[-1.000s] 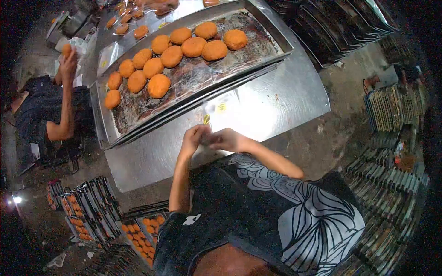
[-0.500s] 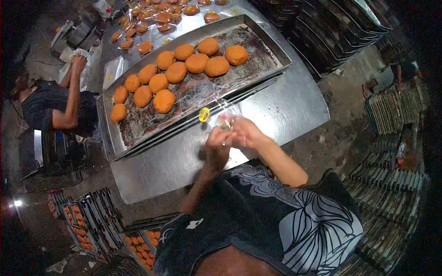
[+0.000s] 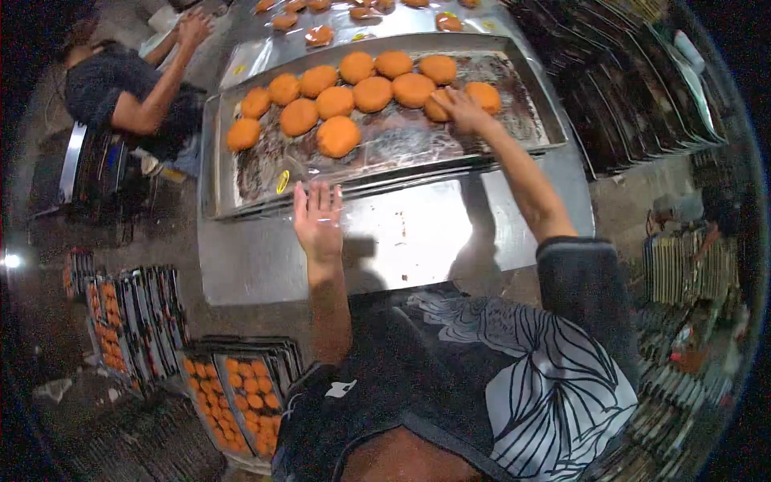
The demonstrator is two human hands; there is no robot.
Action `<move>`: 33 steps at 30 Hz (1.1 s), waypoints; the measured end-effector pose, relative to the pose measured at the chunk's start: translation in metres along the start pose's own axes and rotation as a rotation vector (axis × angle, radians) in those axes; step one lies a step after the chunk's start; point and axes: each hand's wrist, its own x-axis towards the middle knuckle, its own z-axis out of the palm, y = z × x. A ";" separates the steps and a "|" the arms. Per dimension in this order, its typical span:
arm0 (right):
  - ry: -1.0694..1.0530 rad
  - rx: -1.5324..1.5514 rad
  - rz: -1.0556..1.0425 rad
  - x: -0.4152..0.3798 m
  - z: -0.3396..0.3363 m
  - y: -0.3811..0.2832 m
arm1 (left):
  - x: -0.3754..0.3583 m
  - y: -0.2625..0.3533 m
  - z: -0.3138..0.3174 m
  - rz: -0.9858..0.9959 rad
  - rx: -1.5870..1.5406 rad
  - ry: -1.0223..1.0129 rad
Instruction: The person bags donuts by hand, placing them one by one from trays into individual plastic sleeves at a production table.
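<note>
Several round golden-brown buns (image 3: 339, 136) lie on a worn metal baking tray (image 3: 221, 173). My right hand (image 3: 467, 114) reaches over the tray, its fingers curled down around a bun (image 3: 436, 106) near the right end. At the tray's front edge, my left hand (image 3: 320, 229) is held palm up with the fingers stretched out. Clear plastic film seems to lie over those fingers, but its outline is hard to make out. A yellow oval label (image 3: 283, 181) shows just beside the fingertips, apparently on that film.
Behind the tray, buns in clear wrappers (image 3: 319, 35) lie on the metal table (image 3: 257, 269). A co-worker (image 3: 148, 96) stands at the left. Racks of bun-filled trays (image 3: 233, 394) are at the lower left. Stacked dark trays (image 3: 610, 96) stand at the right.
My hands, together before over the front of the table, have parted. The right went forward onto a bun; the left moved left and spread its fingers. The view has shifted.
</note>
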 end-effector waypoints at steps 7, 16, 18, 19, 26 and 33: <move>0.561 0.846 0.182 -0.061 -0.113 -0.154 | 0.019 0.023 -0.002 0.158 -0.145 0.241; 0.857 0.680 0.178 -0.098 -0.142 -0.200 | -0.011 -0.064 0.045 -0.260 0.121 -0.364; 0.914 0.652 0.244 -0.087 -0.135 -0.196 | -0.028 -0.082 0.051 -0.187 0.283 -0.319; 0.772 0.785 0.238 -0.085 -0.134 -0.196 | -0.031 -0.083 0.057 -0.250 0.139 -0.442; 0.444 1.351 0.346 -0.108 -0.117 -0.141 | -0.011 -0.105 -0.036 -0.140 0.961 -0.834; 0.798 1.084 0.177 0.022 -0.150 -0.062 | -0.039 -0.185 -0.119 0.530 1.619 -1.279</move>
